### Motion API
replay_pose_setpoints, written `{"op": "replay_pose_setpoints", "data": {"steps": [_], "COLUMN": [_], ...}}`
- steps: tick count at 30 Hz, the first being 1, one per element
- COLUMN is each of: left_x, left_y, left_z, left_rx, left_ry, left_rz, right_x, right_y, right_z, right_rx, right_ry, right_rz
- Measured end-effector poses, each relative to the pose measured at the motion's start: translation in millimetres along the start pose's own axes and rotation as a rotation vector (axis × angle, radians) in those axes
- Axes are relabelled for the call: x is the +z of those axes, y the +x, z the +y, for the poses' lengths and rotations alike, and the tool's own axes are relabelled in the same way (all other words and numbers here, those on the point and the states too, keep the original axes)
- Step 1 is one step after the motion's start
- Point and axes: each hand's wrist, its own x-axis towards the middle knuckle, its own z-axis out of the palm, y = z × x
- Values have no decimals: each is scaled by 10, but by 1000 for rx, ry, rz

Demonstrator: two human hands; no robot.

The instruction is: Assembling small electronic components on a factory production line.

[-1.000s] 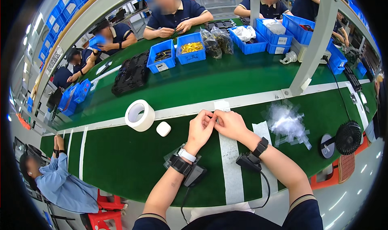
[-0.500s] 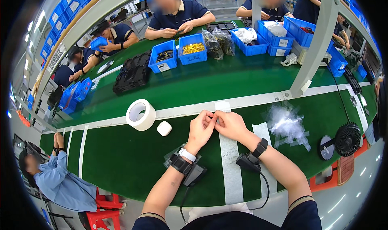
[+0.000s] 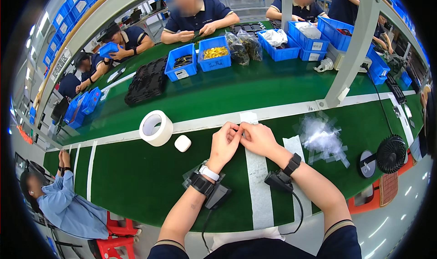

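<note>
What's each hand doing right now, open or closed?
Left hand: closed in a pinch; whether it holds anything can't be told.
Right hand: closed, pinching close against the left; anything held is hidden.

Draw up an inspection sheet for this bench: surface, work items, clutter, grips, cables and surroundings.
Surface: green tabletop crossed by white strips.
Work items: tape roll and white rounded case on the left; anything pinched is too small to tell.
Clutter: clear film pieces piled on the right.
Grips: left grip and right grip meet at the fingertips.
Cables: black cable looping from the right wrist's device.
Surroundings: black fan at the right; blue bins and co-workers beyond.
</note>
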Motion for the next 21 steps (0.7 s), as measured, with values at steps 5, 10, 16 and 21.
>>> {"op": "replay_pose_setpoints", "data": {"steps": [5, 10, 16, 21], "left_x": [9, -21, 28, -18], "left_y": [4, -60, -48, -6], "left_z": [24, 19, 30, 49], "left_rx": [3, -5, -10, 30], "left_ry": [10, 12, 26, -16], "left_rz": [5, -38, -38, 14], "right_x": [-26, -5, -12, -41], "right_y": [-5, -44, -56, 14], "right_z": [-18, -17, 21, -49], "right_rx": [7, -27, 31, 26], "right_ry": [4, -6, -17, 4], "right_rz": [5, 3, -22, -32]}}
